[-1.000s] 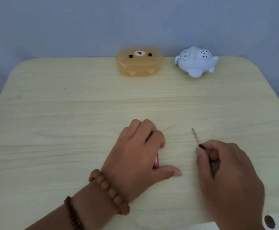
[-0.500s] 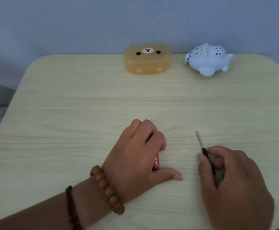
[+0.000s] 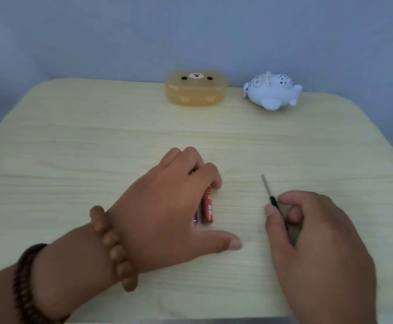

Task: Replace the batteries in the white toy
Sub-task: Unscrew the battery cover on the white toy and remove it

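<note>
Change: left hand [image 3: 167,206] has lifted slightly, baring more of the batteries [image 3: 207,206] beneath it. Its fingers curl over their far ends, thumb splayed. Right hand [image 3: 319,242] pinches screwdriver [image 3: 269,190]. Judged: still laying out. White toy [image 3: 272,92]: far edge of table [image 3: 74,148], toward right corner, well apart from both hands.
</note>
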Available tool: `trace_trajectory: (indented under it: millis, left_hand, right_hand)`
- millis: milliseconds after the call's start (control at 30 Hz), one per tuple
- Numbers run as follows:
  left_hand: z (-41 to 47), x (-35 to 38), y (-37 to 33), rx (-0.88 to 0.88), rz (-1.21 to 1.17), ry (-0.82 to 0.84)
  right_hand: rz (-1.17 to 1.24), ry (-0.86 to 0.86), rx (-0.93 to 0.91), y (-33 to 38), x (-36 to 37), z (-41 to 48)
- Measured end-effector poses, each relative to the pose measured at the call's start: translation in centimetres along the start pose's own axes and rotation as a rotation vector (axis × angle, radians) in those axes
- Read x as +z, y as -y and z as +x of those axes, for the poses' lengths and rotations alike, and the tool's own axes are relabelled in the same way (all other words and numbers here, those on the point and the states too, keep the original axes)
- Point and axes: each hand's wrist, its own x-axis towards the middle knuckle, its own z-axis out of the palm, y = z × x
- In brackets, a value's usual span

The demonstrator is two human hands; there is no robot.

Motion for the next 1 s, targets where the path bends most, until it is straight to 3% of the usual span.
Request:
trace_trajectory:
  millis: [200,400,767,1000]
  left_hand:
    - [-1.4,-1.5,1.9,0.107,-0.015,0.143]
    - [-0.5,-0.7,2.5,0.208,0.174,0.117]
    - [-1.3,0.1,2.6,0.212,-0.006,0.082]
    - [-1.4,-0.7,2.5,0.218,-0.033,0.125]
  right_hand:
    - [-0.05,0.076,0.0,0.7,-0.7,0.3]
    - [-0.089,0.129,-0.002,0.7,-0.9,0.3]
    - [-0.104,0.183,-0.044,0.2,-1.4,0.1]
    - [0.028,0.215,-0.045,-0.3,-1.3,0.8]
